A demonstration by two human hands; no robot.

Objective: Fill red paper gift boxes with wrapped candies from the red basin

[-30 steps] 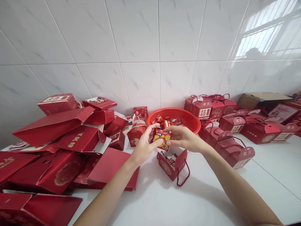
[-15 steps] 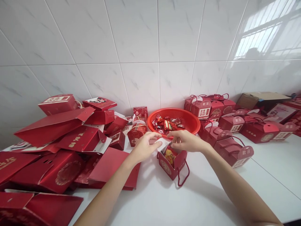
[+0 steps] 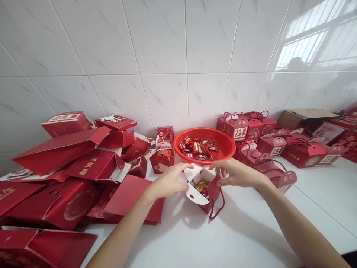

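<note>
A small red gift box [image 3: 205, 209] stands on the white table in front of me, its flaps folded outward and wrapped sweets [image 3: 203, 188] showing inside. My left hand [image 3: 170, 180] is at its left side, thumb on the near white-lined flap and fingertips at the far-left flap. At the right side, my right hand [image 3: 238, 173] pinches the right flap between thumb and fingers. A dark red cord handle [image 3: 219, 208] hangs off the box's right side. Just behind sits a red plastic basket [image 3: 227, 149] with wrapped sweets in it.
On the left lies a tall heap of red cardboard boxes [image 3: 75, 203], several of them flattened or open. Closed red boxes with cord handles [image 3: 304, 154] line the right side. A brown carton [image 3: 292, 118] stands at the back right, against the tiled wall [image 3: 164, 96].
The box's near flap has swung outward, showing its white inside. My hands have come nearer the viewer and lower, onto the flaps at both sides. The view has shifted slightly.
</note>
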